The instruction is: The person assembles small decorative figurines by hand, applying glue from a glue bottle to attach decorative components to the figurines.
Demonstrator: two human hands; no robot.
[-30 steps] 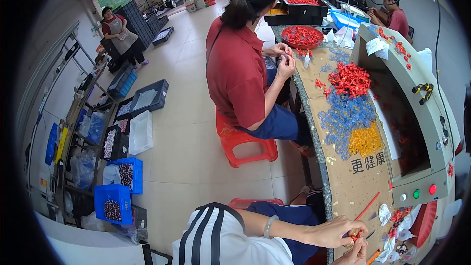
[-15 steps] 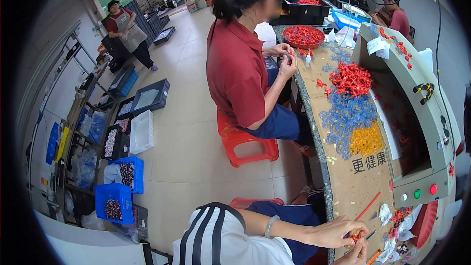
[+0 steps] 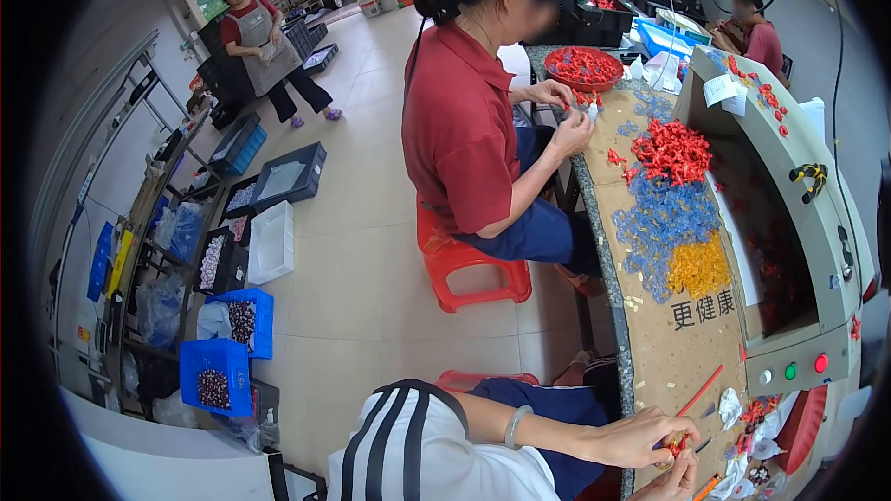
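Observation:
Near the lower right, my left hand (image 3: 639, 439) comes in from a white sleeve with black stripes, a pale bangle (image 3: 517, 427) on its wrist. Its fingers are closed on a small red piece (image 3: 680, 444) with a bit of gold colour beside it. My right hand (image 3: 677, 477) is just below, fingers pinched at the same piece; its forearm is mostly cut off by the lower edge. The fingers hide much of the piece, so its kind is unclear. A thin red stick (image 3: 700, 391) lies on the cardboard-covered table (image 3: 682, 353) beyond the hands.
Piles of red pieces (image 3: 670, 150), blue translucent pieces (image 3: 661, 223) and yellow pieces (image 3: 699, 267) lie farther along the table. A grey box-shaped machine (image 3: 789, 353) stands to the right. A co-worker (image 3: 464, 139) in red sits on a red stool (image 3: 473, 274); another person (image 3: 264, 46) stands at the back.
The view has shifted slightly. The standing person has stepped to the right and nearer. The seated co-worker's hands have moved a little; mine stay together on the red piece.

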